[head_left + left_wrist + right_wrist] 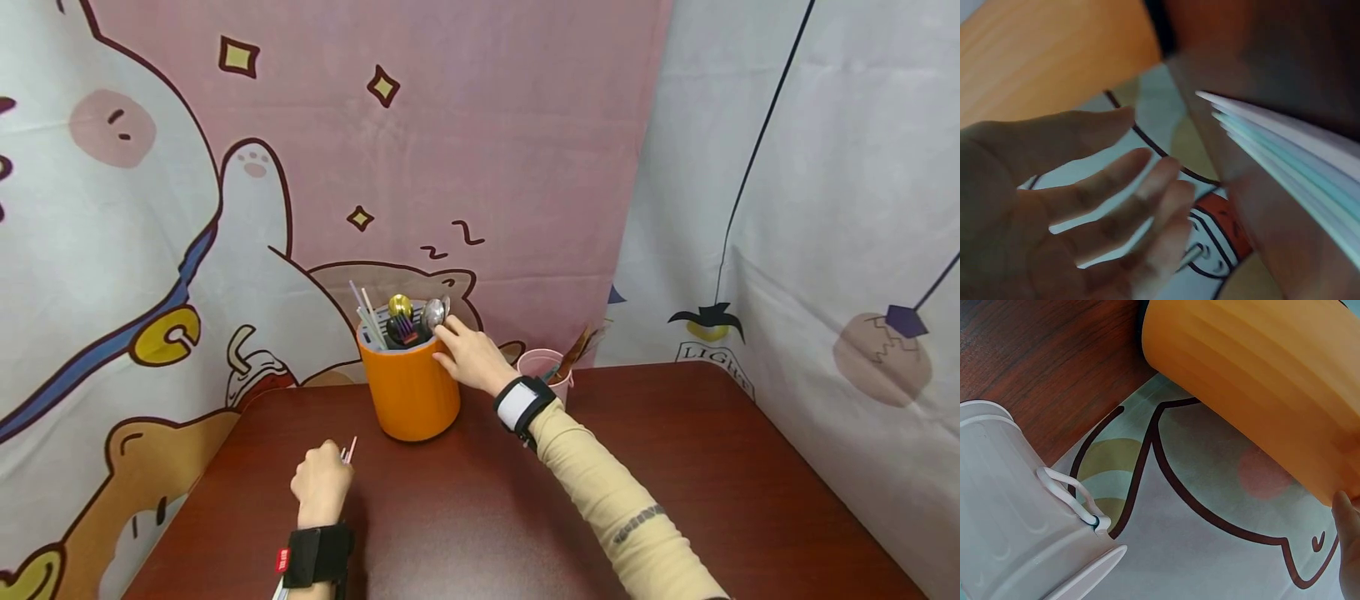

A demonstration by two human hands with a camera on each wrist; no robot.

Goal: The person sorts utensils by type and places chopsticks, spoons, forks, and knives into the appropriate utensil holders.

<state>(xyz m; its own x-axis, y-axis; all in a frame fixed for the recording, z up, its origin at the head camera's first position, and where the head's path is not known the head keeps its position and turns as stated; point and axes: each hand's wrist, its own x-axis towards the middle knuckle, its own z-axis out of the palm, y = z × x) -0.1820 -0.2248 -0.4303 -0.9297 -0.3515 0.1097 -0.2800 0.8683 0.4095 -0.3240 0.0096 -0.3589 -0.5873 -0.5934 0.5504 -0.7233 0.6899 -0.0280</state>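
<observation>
My right hand [476, 358] is at the right rim of an orange utensil holder [412, 396], its thumb against the outer wall; whether the fingers pinch anything is hidden. Silver spoons [435, 312] stand just beyond the fingertips, beside a gold spoon [401, 306], dark utensils [405, 327] and pale straws [370, 321] in the holder. Lower left, my left hand [322, 475] has loosely bent fingers with nothing between them in the left wrist view. Several pastel straws [1291, 144] run alongside that hand, their ends [350, 450] showing past it in the head view.
A pink bucket [536, 362] with a side handle [1069, 494] stands right of the holder, partly behind my right wrist; brown utensils [576, 352] stick out of it. The dark red table [450, 533] meets a printed cloth backdrop [480, 150] behind.
</observation>
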